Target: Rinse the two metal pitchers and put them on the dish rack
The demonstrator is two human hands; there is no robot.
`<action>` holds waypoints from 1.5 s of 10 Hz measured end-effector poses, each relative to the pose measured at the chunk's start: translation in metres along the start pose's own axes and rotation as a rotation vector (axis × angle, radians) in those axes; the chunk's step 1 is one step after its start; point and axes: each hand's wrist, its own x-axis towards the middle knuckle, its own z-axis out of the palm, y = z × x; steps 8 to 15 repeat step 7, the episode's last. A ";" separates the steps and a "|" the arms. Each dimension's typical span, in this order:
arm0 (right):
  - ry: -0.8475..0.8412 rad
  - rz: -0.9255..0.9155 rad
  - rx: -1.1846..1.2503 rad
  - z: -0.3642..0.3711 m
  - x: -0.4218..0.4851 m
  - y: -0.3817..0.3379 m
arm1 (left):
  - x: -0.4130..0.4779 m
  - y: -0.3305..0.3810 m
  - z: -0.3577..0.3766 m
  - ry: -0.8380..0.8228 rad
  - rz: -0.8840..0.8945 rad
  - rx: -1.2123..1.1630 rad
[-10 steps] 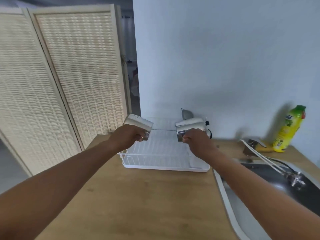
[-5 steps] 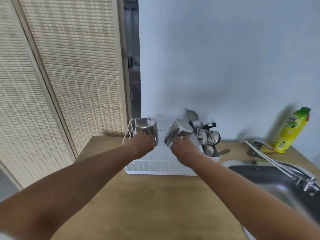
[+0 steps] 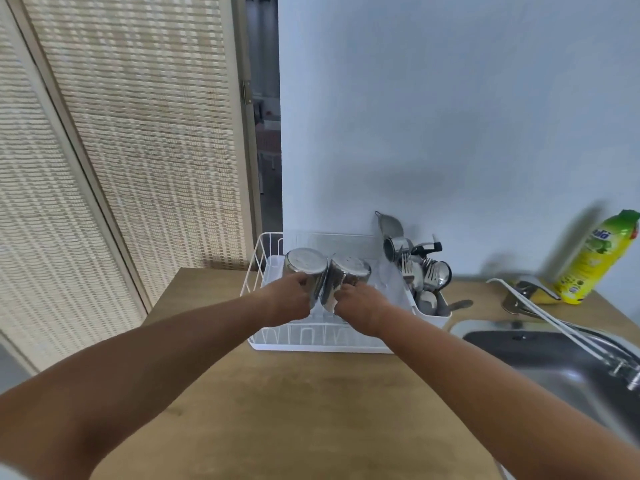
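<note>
Wooden countertop (image 3: 294,410), pale wall behind, woven folding screen (image 3: 121,150) at 10 o'clock. White wire dish rack (image 3: 311,342) sits at the counter's far edge, 12 o'clock from the person.

Left hand (image 3: 289,299) grips the left pitcher (image 3: 306,268); right hand (image 3: 360,304) grips the right pitcher (image 3: 348,275). Fingers curled tight around each body. Both pitchers are upside down over the rack, flat bases up and facing the camera. Shiny steel, round bases dull grey with reflections, sides mirror-bright. Left one sits nearly straight, right one tilts toward 1 o'clock. Sides touch or nearly touch at the middle; cannot tell which. Whether rims rest on the rack floor is hidden by the hands.

Cutlery holder (image 3: 431,311) at the rack's 3 o'clock end, packed with forks, spoons, a small strainer. Steel sink (image 3: 554,362) at 3 o'clock, faucet (image 3: 568,327) stretching over it. Yellow-green bottle (image 3: 599,258) at 2 o'clock against the wall.
</note>
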 end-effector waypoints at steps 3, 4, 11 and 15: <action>0.115 0.425 0.312 0.030 0.002 0.003 | -0.015 0.011 0.023 0.272 -0.522 -0.353; 0.103 0.401 0.384 0.032 0.001 0.003 | -0.012 0.015 0.026 0.223 -0.550 -0.455; 0.051 0.426 0.587 0.020 -0.008 0.003 | -0.007 0.014 0.006 0.139 -0.617 -0.570; 0.051 0.426 0.587 0.020 -0.008 0.003 | -0.007 0.014 0.006 0.139 -0.617 -0.570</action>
